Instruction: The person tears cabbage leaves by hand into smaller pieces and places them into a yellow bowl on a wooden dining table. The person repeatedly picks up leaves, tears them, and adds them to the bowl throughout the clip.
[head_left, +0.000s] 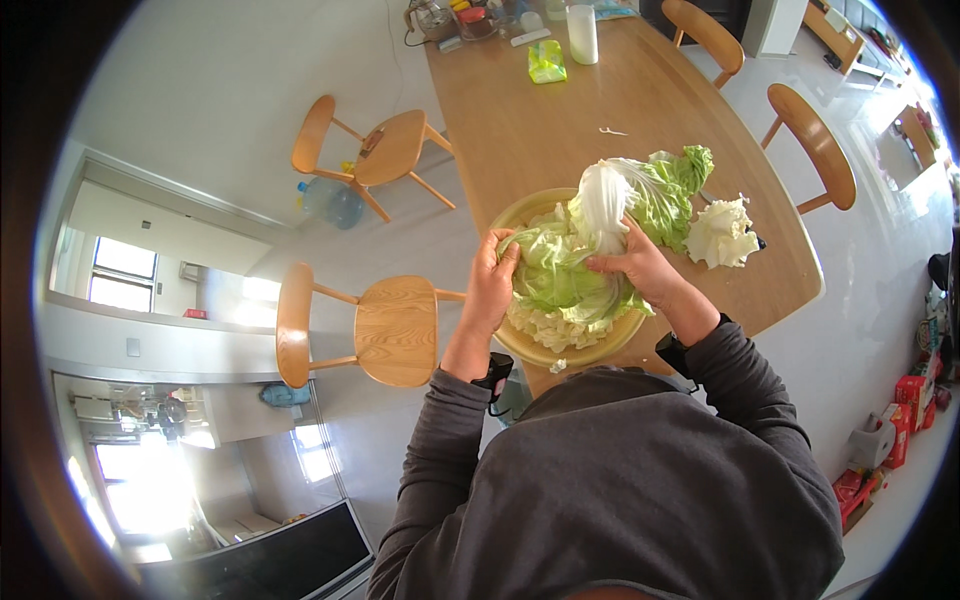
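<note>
My left hand (493, 277) pinches the leafy green edge of a napa cabbage leaf (551, 262). On its other side my right hand (636, 262) grips the same leaf near its white rib, thumb on top. The leaf is held over a round yellow plastic basket (636, 330), which contains pale cauliflower-like or torn cabbage pieces (551, 330). More napa cabbage leaves (664, 191) lie on the table just beyond the basket, to the right. A pale, ruffled cabbage heart or cauliflower piece (721, 234) sits beside them, partly covering a dark-handled tool (761, 244).
The wooden table (525, 127) carries a green tissue pack (547, 61), a white cylinder (582, 34) and several jars (476, 22) at the far end. Two wooden chairs (396, 330) stand on the left, others on the right. A water jug (334, 202) rests on the floor.
</note>
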